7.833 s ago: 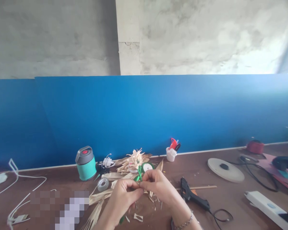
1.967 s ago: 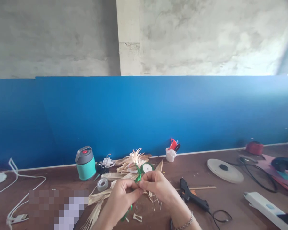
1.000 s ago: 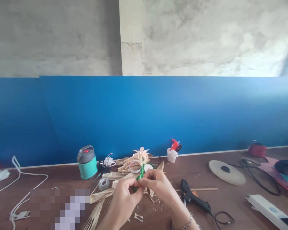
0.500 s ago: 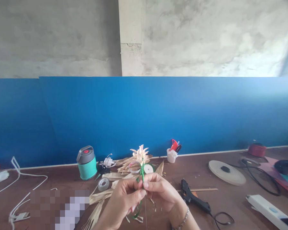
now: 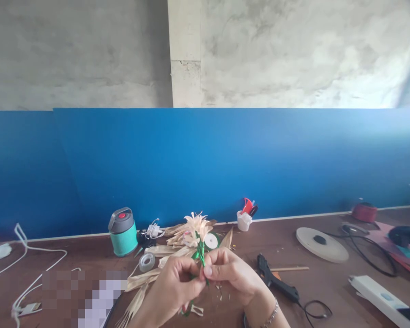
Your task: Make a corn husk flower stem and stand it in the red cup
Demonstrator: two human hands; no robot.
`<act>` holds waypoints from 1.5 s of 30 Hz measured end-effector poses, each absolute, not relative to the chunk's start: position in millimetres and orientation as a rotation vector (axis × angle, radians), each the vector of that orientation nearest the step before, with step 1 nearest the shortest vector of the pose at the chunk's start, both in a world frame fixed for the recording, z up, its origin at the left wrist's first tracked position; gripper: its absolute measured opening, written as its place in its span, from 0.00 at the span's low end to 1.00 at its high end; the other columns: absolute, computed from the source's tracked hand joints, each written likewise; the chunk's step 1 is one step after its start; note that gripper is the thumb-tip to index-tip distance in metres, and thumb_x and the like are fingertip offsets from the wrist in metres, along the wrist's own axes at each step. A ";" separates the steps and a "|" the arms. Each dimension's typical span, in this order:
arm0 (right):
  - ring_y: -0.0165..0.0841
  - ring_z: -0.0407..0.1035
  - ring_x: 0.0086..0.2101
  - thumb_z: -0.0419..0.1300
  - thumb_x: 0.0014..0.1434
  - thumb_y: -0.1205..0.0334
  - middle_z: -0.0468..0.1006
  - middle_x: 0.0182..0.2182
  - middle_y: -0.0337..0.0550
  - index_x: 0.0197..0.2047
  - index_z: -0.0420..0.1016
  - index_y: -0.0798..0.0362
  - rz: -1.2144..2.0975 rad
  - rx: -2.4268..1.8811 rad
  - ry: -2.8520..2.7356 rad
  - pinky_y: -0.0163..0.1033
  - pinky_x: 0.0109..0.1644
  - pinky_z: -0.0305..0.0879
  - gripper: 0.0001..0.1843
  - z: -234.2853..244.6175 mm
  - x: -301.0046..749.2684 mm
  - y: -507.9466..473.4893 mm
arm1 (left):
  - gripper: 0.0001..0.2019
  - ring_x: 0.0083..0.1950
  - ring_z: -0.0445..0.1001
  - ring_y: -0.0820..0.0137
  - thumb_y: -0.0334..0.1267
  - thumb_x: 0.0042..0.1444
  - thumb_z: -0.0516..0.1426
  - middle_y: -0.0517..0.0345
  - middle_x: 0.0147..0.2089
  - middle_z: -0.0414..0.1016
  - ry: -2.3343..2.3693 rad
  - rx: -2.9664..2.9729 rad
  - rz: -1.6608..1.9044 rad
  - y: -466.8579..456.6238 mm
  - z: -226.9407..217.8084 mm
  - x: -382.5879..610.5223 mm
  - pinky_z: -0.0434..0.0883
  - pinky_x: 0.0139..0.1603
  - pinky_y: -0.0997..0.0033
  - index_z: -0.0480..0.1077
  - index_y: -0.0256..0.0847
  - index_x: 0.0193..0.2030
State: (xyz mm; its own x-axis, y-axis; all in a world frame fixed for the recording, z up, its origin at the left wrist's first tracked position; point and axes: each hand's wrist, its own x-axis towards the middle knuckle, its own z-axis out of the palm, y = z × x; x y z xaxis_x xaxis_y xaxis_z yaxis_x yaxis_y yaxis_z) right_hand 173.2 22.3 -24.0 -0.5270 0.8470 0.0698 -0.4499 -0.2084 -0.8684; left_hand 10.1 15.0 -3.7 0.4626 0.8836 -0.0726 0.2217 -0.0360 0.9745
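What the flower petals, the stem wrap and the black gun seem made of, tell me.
Flower petals: probably dried husk or straw, seen as pale, matte, fibrous strips.
Stem wrap: likely green ribbon or tape, thin, flat and slightly glossy.
Black gun: moulded plastic, judging by its dull sheen.

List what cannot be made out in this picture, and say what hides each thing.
Head view: the left hand and right hand cover the green stem where they pinch it.
Head view: a pixelated patch blurs part of the table.
Head view: the bottom right edge cuts off the white power strip.
Head view: tools in the white cup are too small to name.
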 end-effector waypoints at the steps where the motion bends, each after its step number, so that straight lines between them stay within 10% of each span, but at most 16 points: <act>1: 0.21 0.54 0.17 0.74 0.39 0.54 0.67 0.15 0.34 0.21 0.76 0.60 1.828 -0.587 -1.130 0.32 0.23 0.44 0.17 -24.0 173.1 22.7 | 0.10 0.14 0.54 0.81 0.42 0.47 0.58 0.67 0.16 0.61 1.061 1.607 0.750 13.7 -2.1 11.3 0.52 0.14 0.79 0.67 0.38 0.23; 17: 0.24 0.52 0.22 0.68 0.41 0.43 0.64 0.18 0.34 0.21 0.67 0.56 1.395 -0.906 -1.312 0.34 0.26 0.43 0.24 -21.1 168.7 24.6 | 0.10 0.15 0.55 0.79 0.42 0.47 0.59 0.69 0.16 0.60 1.158 1.524 0.774 19.1 -4.6 12.8 0.53 0.15 0.79 0.69 0.37 0.27; 28: 0.25 0.53 0.20 0.62 0.45 0.59 0.64 0.16 0.34 0.20 0.68 0.55 1.253 -1.070 -1.380 0.34 0.23 0.44 0.10 -21.4 162.8 23.4 | 0.13 0.22 0.55 0.77 0.44 0.41 0.63 0.67 0.18 0.60 1.188 1.566 0.899 20.2 -5.5 17.4 0.53 0.21 0.78 0.69 0.36 0.21; 45: 0.25 0.53 0.22 0.65 0.40 0.57 0.63 0.18 0.33 0.21 0.65 0.55 1.223 -1.053 -1.136 0.34 0.26 0.47 0.13 -24.1 153.4 27.0 | 0.16 0.19 0.54 0.77 0.49 0.46 0.61 0.66 0.16 0.57 1.201 1.608 1.042 20.7 -14.6 21.5 0.51 0.20 0.77 0.69 0.37 0.20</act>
